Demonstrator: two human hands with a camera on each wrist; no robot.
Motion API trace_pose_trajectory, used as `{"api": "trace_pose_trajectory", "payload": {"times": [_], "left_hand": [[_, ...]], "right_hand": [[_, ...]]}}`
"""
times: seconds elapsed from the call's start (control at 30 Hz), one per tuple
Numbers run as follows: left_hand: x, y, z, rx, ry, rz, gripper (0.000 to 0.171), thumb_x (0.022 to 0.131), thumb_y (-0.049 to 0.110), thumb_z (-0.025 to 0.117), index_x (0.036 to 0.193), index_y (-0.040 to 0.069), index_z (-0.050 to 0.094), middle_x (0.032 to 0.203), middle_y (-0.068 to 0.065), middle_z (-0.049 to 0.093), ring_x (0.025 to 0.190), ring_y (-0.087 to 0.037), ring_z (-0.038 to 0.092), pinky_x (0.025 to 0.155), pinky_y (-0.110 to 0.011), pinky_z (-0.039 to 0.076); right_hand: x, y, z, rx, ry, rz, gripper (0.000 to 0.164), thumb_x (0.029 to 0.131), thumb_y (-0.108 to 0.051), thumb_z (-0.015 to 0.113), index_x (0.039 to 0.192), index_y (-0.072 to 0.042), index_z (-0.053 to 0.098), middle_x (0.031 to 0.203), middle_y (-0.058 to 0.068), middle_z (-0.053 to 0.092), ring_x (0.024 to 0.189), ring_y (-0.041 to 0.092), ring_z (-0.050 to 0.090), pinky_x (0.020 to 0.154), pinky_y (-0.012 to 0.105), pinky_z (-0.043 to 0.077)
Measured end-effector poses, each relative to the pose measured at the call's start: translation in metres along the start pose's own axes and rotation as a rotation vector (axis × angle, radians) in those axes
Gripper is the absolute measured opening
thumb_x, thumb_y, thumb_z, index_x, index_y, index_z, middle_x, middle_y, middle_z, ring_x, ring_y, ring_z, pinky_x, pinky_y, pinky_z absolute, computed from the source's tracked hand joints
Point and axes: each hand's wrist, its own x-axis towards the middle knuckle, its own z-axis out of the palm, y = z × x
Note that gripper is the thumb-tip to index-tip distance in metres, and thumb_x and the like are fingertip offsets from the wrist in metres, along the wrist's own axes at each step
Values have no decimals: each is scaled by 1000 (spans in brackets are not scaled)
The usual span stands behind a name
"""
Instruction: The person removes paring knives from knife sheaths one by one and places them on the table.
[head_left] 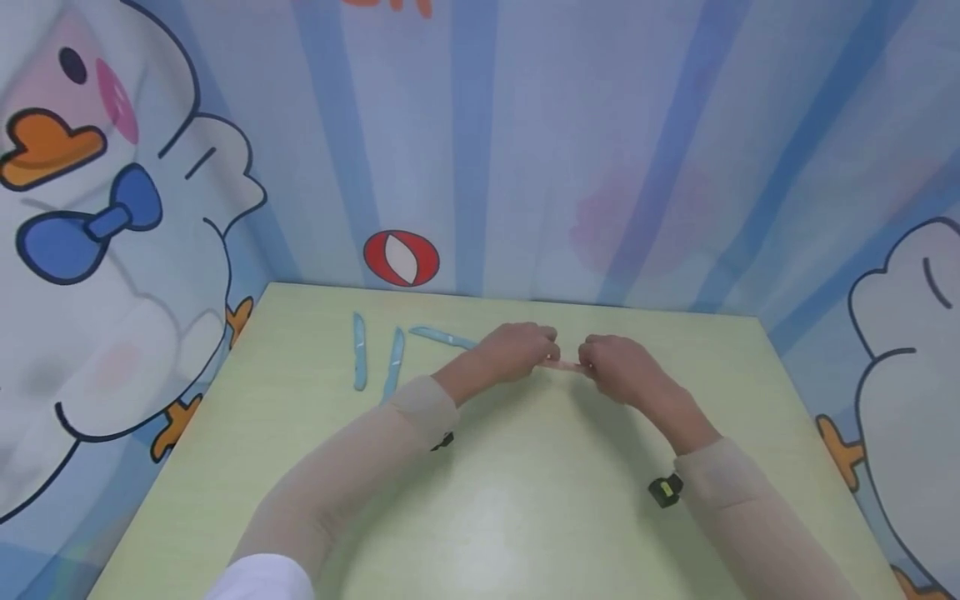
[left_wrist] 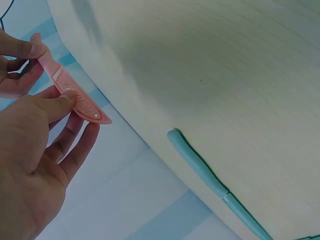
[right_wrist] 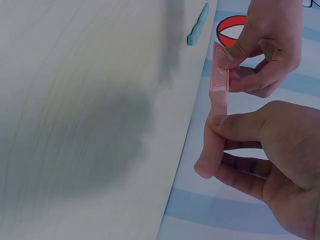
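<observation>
A pink paring knife (head_left: 564,365) in a matching blade cover is held between both hands, above the far part of the table. My left hand (head_left: 519,350) pinches the pink cover (left_wrist: 89,106) between thumb and fingers. On the other end, my right hand (head_left: 621,368) grips the smooth pink handle (right_wrist: 214,145) with thumb and curled fingers. In both wrist views the cover sits against the handle; no bare blade shows.
Left of the hands lie several light blue knives: one upright in view (head_left: 360,352), another slightly slanted (head_left: 394,360) and partly behind the left sleeve, a third crosswise (head_left: 442,337) near the left hand. Behind the pale table (head_left: 525,500) hangs a striped cartoon curtain (head_left: 517,167).
</observation>
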Motion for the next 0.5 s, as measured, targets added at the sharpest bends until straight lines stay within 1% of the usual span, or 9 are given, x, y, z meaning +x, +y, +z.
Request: {"api": "trace_pose_trajectory", "payload": {"times": [0.17,0.33,0.5], "left_hand": [[-5,2,-5,-15,-10,9,30,99,9,75,124,26,78,105,7,61,88,-11,57,75,-24,52],[-11,5,-8,-25,-21,-7,31,99,8,75,125,24,77,106,6,62,90,-11,58,79,-25,54],[-17,6,-10,-33,-19,-16,29,99,9,75,125,22,76,103,7,62,88,-11,58,81,-25,54]], "right_hand": [[-3,-4,-5,-14,3,-1,16,94,1,76,84,-8,67,78,-1,58,64,16,52,62,36,52],[-6,-8,-9,-56,24,-37,17,93,0,78,84,-8,66,76,0,57,66,17,52,59,36,51],[-7,-10,-12,-79,26,-46,17,92,1,78,83,-8,66,76,0,56,66,18,51,58,36,49]]}}
